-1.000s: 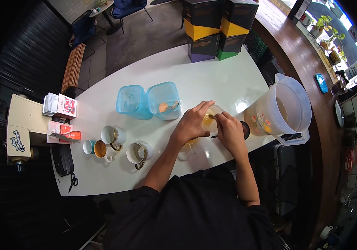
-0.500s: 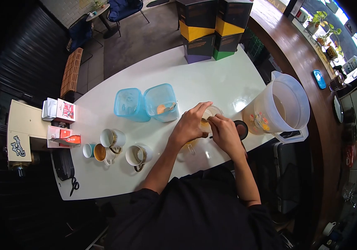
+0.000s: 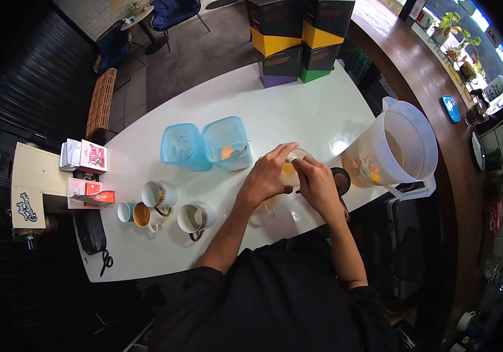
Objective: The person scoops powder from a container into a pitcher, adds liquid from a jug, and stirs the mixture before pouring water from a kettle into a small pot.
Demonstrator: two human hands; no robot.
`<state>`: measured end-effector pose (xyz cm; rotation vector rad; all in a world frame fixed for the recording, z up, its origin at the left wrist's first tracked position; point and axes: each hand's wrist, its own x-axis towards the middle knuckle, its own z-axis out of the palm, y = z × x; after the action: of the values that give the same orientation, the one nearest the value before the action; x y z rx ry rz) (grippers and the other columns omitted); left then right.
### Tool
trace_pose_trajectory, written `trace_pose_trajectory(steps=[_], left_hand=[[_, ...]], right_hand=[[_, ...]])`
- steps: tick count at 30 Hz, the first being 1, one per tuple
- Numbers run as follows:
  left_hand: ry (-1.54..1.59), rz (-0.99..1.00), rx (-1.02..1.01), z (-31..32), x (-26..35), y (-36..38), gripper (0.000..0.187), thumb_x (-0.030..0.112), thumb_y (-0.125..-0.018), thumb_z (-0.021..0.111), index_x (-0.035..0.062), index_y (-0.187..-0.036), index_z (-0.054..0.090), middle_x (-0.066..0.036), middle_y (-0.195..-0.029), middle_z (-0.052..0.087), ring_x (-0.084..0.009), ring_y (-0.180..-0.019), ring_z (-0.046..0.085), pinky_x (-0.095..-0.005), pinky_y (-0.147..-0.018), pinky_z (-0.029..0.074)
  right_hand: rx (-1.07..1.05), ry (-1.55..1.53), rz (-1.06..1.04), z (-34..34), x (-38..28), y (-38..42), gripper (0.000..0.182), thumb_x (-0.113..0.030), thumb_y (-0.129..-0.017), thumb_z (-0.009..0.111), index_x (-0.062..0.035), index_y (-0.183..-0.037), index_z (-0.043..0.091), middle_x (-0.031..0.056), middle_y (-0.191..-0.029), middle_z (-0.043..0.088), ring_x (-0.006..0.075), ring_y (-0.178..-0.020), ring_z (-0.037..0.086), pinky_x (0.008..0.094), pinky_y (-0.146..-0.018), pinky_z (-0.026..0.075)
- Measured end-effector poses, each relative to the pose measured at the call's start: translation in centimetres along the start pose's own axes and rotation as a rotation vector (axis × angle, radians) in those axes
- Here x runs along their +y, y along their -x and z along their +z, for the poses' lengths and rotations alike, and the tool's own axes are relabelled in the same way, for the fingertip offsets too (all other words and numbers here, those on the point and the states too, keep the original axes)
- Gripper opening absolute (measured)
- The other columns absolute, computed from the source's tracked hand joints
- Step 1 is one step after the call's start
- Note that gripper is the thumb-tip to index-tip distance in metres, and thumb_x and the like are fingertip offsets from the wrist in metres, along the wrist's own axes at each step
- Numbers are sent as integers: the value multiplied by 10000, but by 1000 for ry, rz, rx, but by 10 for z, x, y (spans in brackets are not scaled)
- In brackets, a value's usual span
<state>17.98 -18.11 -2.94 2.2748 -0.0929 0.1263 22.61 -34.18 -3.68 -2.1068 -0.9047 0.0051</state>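
Observation:
My left hand (image 3: 270, 176) curls round the near-left side of a clear round container (image 3: 305, 155), with its rim partly hidden by my fingers. Inside the container shows a yellowish content (image 3: 289, 168). My right hand (image 3: 316, 180) is closed in a pinch over the container's near edge, close to my left fingertips. What the pinch holds is mostly hidden; a small pale tip shows between the hands. Below my left hand, a clear glass handle (image 3: 270, 209) sticks out over the white table (image 3: 245, 246). Right of my right hand lies a dark round thing (image 3: 341, 180).
A large translucent pitcher (image 3: 401, 146) stands at right. Two blue tubs (image 3: 182, 146) are ahead on the left, one with brownish content. Several cups, including a white mug (image 3: 196, 218), stand at left near scissors (image 3: 106, 261). Stacked dark boxes (image 3: 281, 61) occupy the far end.
My right fingers have shifted slightly up at the container's rim. A dark-gold piece seen beneath them before is now hidden, and more yellowish content shows. My left hand has stayed put.

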Motion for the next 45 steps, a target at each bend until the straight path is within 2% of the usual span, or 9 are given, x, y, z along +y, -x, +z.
trace_pose_trajectory(steps=[4,10,13,19,29,32,38,41,45], left_hand=[[15,27,21,2,-5,0,956,46,-491,851,44,-1379,495,-167,-1316,597,-385,-1155,620,-439,-977,542],[24,-3,-6,1,1,0,939,0,-521,857,49,-1384,487,-158,-1339,584,-374,-1204,593,-430,-1029,520],[43,14,3,1,-1,0,936,-1,-525,853,41,-1385,488,-173,-1337,582,-372,-1230,575,-427,-1047,508],[23,47,14,3,-2,0,943,-1,-524,861,26,-1388,486,-198,-1337,573,-371,-1265,547,-430,-1071,488],[28,30,2,5,-2,1,957,0,-516,879,40,-1390,491,-179,-1356,569,-375,-1264,548,-437,-1067,488],[12,77,28,7,-3,1,938,45,-519,835,66,-1393,496,-153,-1348,574,-370,-1213,585,-440,-1026,515],[-2,68,-4,4,0,-1,961,21,-526,878,57,-1403,486,-160,-1364,565,-360,-1249,560,-438,-1079,475],[-3,82,-7,4,0,-2,972,46,-538,887,65,-1419,476,-151,-1366,562,-345,-1246,562,-443,-1085,457],[-2,129,-9,7,-3,-4,978,64,-552,890,77,-1433,467,-144,-1374,554,-325,-1256,558,-444,-1091,435]], right_hand=[[36,147,68,-7,-4,2,121,-22,-911,608,15,-996,685,190,-847,629,407,-745,628,463,-650,479],[-8,-17,9,3,1,5,104,-26,-908,606,3,-971,684,183,-827,621,408,-735,629,461,-640,479],[76,45,39,0,-2,1,96,-28,-906,608,3,-960,681,182,-815,620,404,-735,631,462,-640,481],[19,102,43,-7,-3,5,88,-16,-892,612,14,-946,675,187,-816,619,409,-734,625,466,-641,478],[45,148,87,-6,-1,1,96,-13,-896,608,27,-951,676,192,-818,622,407,-751,630,465,-654,484],[-1,38,41,-4,2,5,98,-19,-903,607,25,-970,663,192,-825,619,408,-749,627,467,-651,481],[50,71,44,-5,-1,-2,100,-34,-909,611,20,-956,679,191,-825,630,403,-737,633,460,-662,493],[35,144,105,-13,-2,-1,102,-28,-910,606,25,-961,677,191,-834,634,404,-746,634,462,-668,491],[-53,46,34,-6,5,2,104,-35,-913,610,19,-980,669,183,-842,633,402,-755,633,468,-661,482]])
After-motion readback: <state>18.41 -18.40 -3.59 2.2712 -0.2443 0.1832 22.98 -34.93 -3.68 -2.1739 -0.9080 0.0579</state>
